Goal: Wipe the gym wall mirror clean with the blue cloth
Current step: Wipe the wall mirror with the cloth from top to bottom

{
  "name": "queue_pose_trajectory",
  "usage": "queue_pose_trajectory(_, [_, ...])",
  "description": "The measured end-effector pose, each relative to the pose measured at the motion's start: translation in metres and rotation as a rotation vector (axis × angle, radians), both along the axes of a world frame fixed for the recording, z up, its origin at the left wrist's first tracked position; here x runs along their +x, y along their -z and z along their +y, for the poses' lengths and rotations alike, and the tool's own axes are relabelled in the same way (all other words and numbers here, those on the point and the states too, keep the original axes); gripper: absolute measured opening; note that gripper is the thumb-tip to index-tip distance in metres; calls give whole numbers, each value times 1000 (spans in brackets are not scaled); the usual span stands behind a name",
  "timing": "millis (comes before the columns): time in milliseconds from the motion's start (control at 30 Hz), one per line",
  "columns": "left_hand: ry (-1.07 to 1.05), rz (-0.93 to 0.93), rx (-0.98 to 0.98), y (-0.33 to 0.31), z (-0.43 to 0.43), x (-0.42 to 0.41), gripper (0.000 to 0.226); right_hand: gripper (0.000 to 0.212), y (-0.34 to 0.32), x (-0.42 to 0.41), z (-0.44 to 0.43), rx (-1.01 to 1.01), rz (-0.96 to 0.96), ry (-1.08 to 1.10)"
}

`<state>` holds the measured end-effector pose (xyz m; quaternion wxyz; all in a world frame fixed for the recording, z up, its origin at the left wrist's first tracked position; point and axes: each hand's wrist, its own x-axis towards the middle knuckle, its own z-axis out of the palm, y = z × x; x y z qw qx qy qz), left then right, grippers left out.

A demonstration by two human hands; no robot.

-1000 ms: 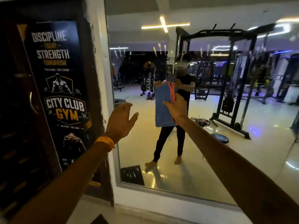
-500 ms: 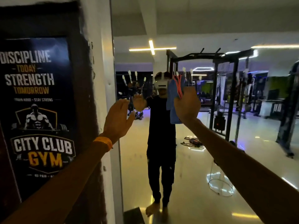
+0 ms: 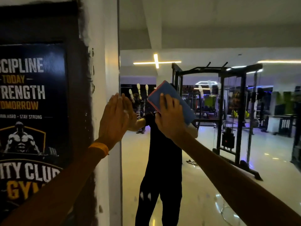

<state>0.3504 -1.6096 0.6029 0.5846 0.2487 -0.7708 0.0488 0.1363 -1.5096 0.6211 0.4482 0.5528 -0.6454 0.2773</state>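
Wall mirror fills the right side, reflecting gym machines and the person. Gym poster on the wall left of it. Left hand flat, fingers straight and together, palm at the mirror's left edge. Right hand flat, fingers straight, pressing the blue cloth on the glass, cloth tilted. Orange wristband on the left wrist.

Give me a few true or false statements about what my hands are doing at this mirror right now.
The right hand presses the blue cloth against the mirror. True.
The left hand grips the cloth too. False: it lies flat, empty, at the mirror's left edge.
The orange wristband is on the right wrist. False: it is on the left wrist.
A gym poster hangs left of the mirror. True.
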Motion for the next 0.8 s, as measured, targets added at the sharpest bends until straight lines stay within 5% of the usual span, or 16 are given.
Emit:
queue_pose_trajectory(167, [-105,-65,-101,5,-26,-4,85,68,-3,-35,-3,-131,305,36])
queue_pose_trajectory(500, [-190,-41,-199,23,-64,-16,97,61,-23,-61,-8,61,615,-29])
queue_pose_trajectory(600, [-200,-67,-225,24,-69,-14,93,59,-98,-86,13,-170,344,116])
queue_pose_trajectory(700, [-193,-66,-234,26,-70,-14,90,56,-107,-61,5,-382,-13,-97])
queue_pose_trajectory(767, [-191,-55,-238,26,-71,-13,90,57,-52,-26,-24,-217,130,-350])
queue_pose_trajectory(800, [-195,-57,-245,25,-71,-12,90,59,-23,-16,-31,-129,308,-297])
